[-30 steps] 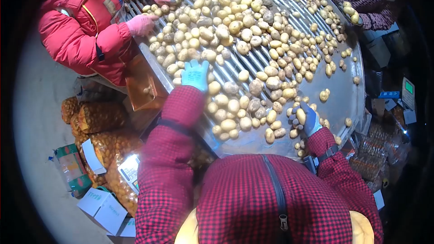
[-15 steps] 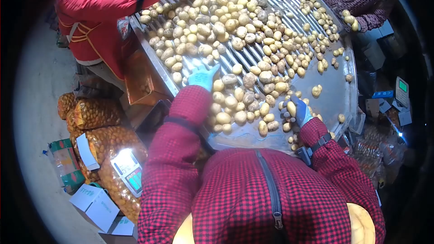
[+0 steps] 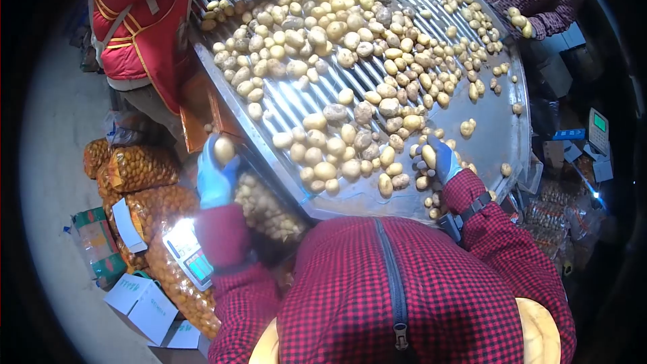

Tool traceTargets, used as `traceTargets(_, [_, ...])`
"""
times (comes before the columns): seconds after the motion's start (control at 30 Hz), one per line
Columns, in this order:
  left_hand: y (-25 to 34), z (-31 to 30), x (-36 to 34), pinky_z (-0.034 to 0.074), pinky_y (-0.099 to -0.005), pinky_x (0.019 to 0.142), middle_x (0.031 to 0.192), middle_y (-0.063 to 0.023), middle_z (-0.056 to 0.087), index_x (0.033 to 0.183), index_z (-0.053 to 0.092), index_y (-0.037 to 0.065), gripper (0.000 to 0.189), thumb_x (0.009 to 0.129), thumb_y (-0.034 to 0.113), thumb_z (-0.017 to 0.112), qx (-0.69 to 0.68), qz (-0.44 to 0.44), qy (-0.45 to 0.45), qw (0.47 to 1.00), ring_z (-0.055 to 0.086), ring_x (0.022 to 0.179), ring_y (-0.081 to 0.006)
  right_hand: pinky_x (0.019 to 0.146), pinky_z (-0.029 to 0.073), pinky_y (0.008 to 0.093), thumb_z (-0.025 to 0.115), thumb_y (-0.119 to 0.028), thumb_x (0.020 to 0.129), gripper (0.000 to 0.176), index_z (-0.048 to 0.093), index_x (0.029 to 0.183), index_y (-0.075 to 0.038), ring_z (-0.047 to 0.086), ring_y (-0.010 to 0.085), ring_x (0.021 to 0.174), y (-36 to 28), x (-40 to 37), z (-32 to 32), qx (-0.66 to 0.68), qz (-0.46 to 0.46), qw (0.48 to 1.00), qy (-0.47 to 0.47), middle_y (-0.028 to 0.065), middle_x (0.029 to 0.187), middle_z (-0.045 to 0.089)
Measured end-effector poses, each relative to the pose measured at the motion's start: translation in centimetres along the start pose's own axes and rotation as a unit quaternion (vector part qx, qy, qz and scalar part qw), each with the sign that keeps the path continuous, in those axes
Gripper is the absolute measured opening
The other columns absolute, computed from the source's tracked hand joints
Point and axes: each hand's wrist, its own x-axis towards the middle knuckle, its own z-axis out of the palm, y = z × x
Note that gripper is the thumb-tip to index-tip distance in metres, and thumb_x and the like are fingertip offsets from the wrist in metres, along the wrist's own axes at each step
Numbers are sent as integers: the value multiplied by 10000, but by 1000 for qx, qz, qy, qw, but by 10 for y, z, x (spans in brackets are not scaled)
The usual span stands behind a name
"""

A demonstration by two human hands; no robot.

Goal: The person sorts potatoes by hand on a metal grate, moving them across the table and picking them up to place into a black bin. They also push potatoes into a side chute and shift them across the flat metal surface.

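My left hand (image 3: pixel 214 176), in a blue glove, is raised off the left side of the sorting table, with its fingers around a pale potato (image 3: pixel 224 151). Below it is a heap of potatoes (image 3: pixel 264 212) beside the table edge. At the table's near right, my right hand (image 3: pixel 445 163), also gloved in blue, is curled around a yellowish potato (image 3: pixel 429 156). Smaller potatoes lie close by it. A wide spread of loose potatoes (image 3: pixel 317 37) covers much of the slatted metal table (image 3: pixel 286 98).
A person in a red jacket (image 3: pixel 145 44) stands at the left, near an orange crate (image 3: pixel 199 111). Another person's hand (image 3: pixel 529 29) holds potatoes at the right. Filled net sacks (image 3: pixel 145 172), a digital scale (image 3: pixel 189 253) and white boxes (image 3: pixel 141 303) sit at lower left.
My left hand has moved from the slats leftward past the table edge, now gripping a potato. My right hand stays nearly in place with its potato. The person in red has leaned further over the table.
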Motion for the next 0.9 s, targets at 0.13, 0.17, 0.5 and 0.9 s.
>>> traceTargets(0.13, [-12,-18,-35,486,-437,962,1238,-226,596,1414,474,116,715,790,308,764,188,-225,-182,939,599,1135,-379,380,355,185,449,-485,1009,444,571,978,-60,525,105,560,-5,-5,2,-15,9,1000,3,42,878,650])
traceTargets(0.17, [-3,-12,-34,489,-440,950,1227,-212,602,1391,491,108,683,794,300,761,186,-149,-148,960,602,1120,-378,382,361,187,451,-481,1008,439,574,975,-60,528,106,560,-7,-4,1,-10,14,1000,-2,42,876,652])
traceTargets(0.5, [99,139,46,468,-444,986,1276,-165,556,1145,661,167,277,911,138,516,162,292,-297,895,551,1194,-344,404,408,218,465,-491,989,472,603,999,-40,584,136,568,-10,-1,-4,-71,-7,997,0,60,856,662])
traceTargets(0.9, [120,151,61,491,-426,969,1282,-179,532,1239,652,198,380,873,298,673,45,-30,-442,895,581,1154,-368,411,380,203,455,-489,1006,468,583,1071,-43,570,116,595,-6,2,-16,-32,-10,998,-52,57,892,664])
